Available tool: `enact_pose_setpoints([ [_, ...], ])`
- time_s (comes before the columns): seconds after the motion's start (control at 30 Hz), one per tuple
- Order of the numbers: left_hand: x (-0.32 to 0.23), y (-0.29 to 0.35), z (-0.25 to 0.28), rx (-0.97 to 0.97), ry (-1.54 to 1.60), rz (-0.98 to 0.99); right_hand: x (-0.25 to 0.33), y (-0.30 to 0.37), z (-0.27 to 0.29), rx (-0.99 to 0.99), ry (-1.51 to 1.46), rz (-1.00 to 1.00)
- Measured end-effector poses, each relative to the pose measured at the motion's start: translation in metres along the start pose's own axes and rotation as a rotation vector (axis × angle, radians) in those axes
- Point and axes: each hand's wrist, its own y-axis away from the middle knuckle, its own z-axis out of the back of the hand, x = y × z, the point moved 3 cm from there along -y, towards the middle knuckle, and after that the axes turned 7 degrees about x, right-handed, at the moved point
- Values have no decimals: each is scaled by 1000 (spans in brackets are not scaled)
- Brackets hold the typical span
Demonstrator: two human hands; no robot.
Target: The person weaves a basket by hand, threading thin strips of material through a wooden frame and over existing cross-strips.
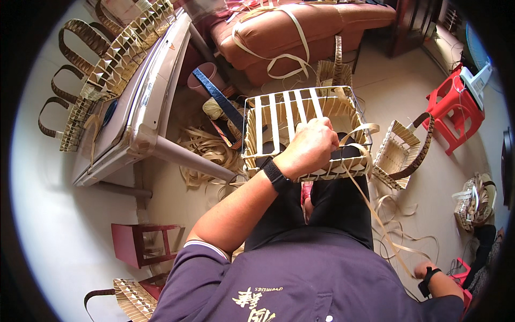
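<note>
On my lap rests a rectangular wire-framed basket [255,170] with woven, straw-coloured sides. Several pale flat strips [276,121] stretch across its open top. My left hand [311,144] lies over the top, its fingers closed in a pinch where a pale strip meets them; the fingertips are partly hidden. A long tan strip [378,217] runs from the basket's near right side down to the lower right. There my right hand [424,270], stretched far out to the side, is closed on this strip. A loose loop of strip [367,127] curls over the basket's right rim.
A table [161,91] stands at left, with several handled baskets [115,61] along it. Coiled strips [209,155] lie on the floor beside its leg. A handled basket [397,153] and red stool [456,110] are at right, a brown sofa [300,37] ahead.
</note>
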Motion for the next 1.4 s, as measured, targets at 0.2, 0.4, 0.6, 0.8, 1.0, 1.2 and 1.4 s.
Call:
enact_pose_setpoints([
  [0.2, 2, -10, 1, 144, -6, 13, 79, 36, 248, -526, -289, 450],
  [0.4, 3, -43, 31, 595, 140, 350, 242, 225, 521, -1329, -906, 1004],
  [0.6, 5, -50, 31, 606, 63, 356, 246, 207, 516, -1220, -867, 1076],
  [0.8, -9, -50, 34, 629, 118, 371, 130, 29, 285, -1047, -321, 399],
  [1.0, -1, -42, 28, 538, 170, 341, 36, -93, 4, -45, 14, -21],
  [1.2, -6, -34, 23, 434, 78, 323, 142, 3, 285, -853, -485, 420],
  [1.4, 7, -20, 18, 248, 0, 178, 261, 218, 523, -1292, -943, 1096],
])
